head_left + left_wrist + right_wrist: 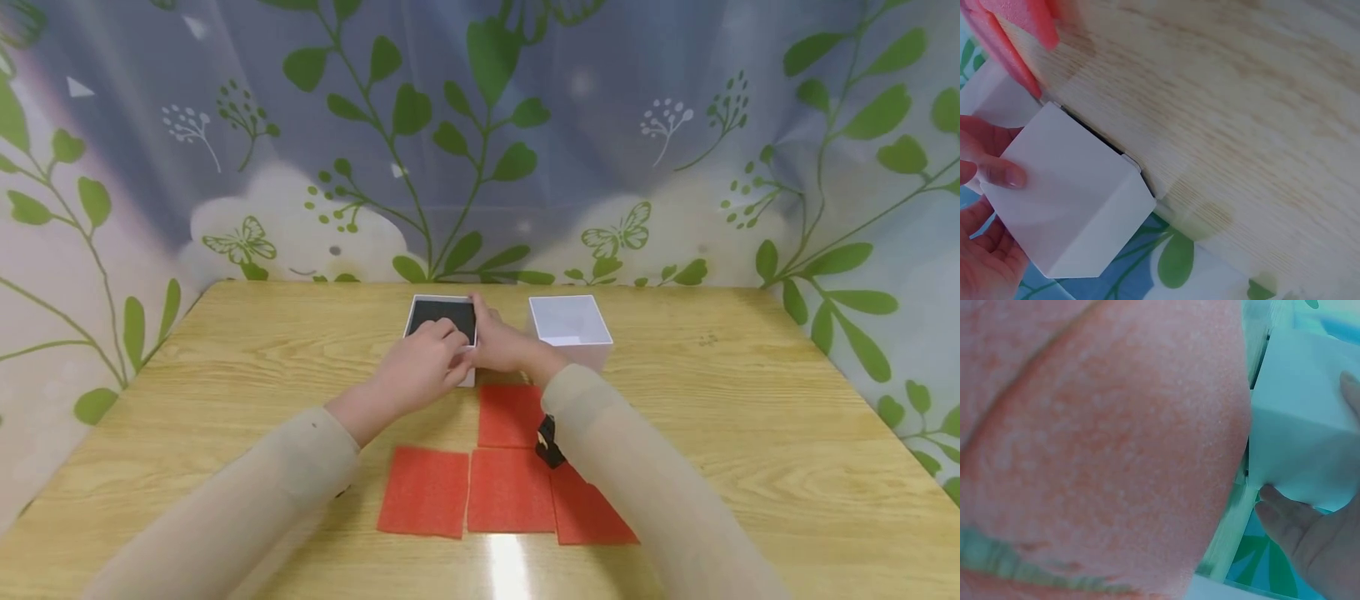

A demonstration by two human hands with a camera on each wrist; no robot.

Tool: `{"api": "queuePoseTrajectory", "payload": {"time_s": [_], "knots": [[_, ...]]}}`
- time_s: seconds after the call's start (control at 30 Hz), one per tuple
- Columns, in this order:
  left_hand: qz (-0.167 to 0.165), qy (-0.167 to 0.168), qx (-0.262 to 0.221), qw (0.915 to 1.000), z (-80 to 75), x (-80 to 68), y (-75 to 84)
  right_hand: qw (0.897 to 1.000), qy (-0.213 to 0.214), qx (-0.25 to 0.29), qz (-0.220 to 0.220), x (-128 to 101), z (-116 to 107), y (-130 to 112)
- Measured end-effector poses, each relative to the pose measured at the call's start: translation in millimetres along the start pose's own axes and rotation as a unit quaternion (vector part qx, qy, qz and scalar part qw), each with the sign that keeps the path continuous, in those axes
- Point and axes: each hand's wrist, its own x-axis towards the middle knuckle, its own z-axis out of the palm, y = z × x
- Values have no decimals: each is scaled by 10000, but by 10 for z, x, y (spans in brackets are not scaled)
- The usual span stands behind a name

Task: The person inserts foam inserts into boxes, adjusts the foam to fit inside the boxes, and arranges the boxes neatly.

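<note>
A square white box stands toward the back of the table, its top uncovered, with a flat black piece inside. My left hand reaches over the box's front rim, fingers bent at the black piece. In the left wrist view the thumb presses the outer face of the white box. From the right side my right hand grips the box, one finger reaching up along its back right corner. In the right wrist view, digits lie against the box wall.
A second white box, open at the top, stands just right of my right hand. Several red squares lie flat in front, partly under my right forearm. A leaf-patterned curtain closes off the table's back edge.
</note>
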Motion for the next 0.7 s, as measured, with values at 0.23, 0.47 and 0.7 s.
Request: {"api": "queuePoseTrajectory", "payload": {"time_s": [0.23,0.47,0.7], "knots": [[-87,-163,-74,9998,16,-34,-4,9996,176,-165,168,1,33,-28],[25,17,-136,9999,31,-46,25,9976,132,-560,392,-139,-18,-144],[268,304,113,9991,16,-34,-13,9897,121,-1427,-73,-335,-360,-249]]}}
